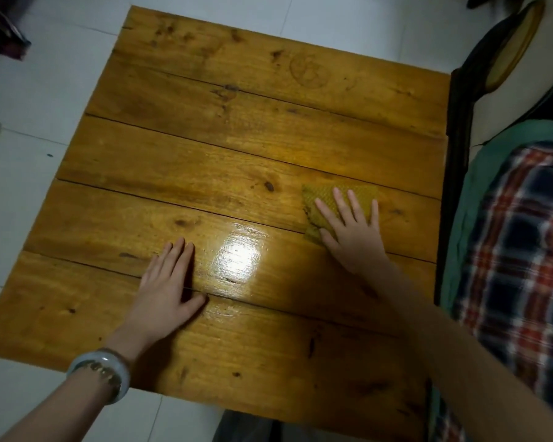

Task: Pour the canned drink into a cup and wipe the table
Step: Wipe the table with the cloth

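Head view, right hand (353,232) half-hiding cloth (321,193)

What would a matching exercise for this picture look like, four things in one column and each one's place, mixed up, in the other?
Column A
1. left hand
2. right hand
3. cloth
4. bangle

Column B
a. around the left wrist
b. flat on the bare wood of the table
c. pressing on the cloth
d. under a palm, near the table's right edge

Pairs: 1-b, 2-c, 3-d, 4-a
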Available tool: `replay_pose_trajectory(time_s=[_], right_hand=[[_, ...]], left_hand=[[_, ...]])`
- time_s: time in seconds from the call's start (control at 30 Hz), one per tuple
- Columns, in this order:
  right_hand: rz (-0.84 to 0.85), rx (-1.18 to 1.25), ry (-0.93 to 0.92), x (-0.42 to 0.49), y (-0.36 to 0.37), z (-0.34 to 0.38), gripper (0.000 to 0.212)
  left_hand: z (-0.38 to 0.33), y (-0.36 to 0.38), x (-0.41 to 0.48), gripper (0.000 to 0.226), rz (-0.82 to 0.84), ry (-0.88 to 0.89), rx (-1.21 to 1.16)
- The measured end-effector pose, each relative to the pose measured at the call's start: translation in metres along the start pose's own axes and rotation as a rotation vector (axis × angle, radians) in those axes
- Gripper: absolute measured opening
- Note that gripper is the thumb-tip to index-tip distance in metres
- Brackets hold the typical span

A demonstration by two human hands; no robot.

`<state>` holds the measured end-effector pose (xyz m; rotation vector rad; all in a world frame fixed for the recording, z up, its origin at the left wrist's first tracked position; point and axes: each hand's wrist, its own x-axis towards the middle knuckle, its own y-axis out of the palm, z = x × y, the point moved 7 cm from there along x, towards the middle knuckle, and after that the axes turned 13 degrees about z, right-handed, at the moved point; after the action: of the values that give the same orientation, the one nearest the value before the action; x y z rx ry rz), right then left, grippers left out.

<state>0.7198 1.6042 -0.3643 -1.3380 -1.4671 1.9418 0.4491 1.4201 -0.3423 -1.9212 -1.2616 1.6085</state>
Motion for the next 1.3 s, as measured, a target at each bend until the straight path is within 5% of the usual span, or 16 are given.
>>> replay_pose_trajectory(time_s=[0.2, 0.43, 0.63, 0.8, 1.1, 1.3], right_hand=[[-0.094, 0.227, 0.278, -0.048, 0.017, 0.057, 0.055], [-0.071, 0.188, -0.038, -0.077, 0.035, 0.123, 0.053], [-0.071, 0.232, -0.104, -0.115, 0.042, 0.108, 0.066], [-0.311, 0.649, 0.171, -0.109, 0.012, 0.034, 0.037], [-0.202, 0.609, 0.231, -0.088, 0.01, 0.016, 0.018], [-0.12, 0.66, 0.204, -0.087, 0.008, 0.017, 0.012]], left_hand=[[-0.005, -0.003, 0.0, 0.088, -0.01, -0.018, -0.011], [-0.014, -0.007, -0.009, 0.07, -0.058, -0.047, -0.073], [-0.062, -0.001, -0.012, 0.057, -0.122, 0.084, -0.149], [-0.109, -0.006, 0.015, 0.049, -0.15, 0.207, -0.198], [-0.121, -0.01, 0.046, 0.029, -0.107, 0.19, -0.008], [-0.12, -0.014, 0.048, 0.013, -0.004, 0.205, -0.084]])
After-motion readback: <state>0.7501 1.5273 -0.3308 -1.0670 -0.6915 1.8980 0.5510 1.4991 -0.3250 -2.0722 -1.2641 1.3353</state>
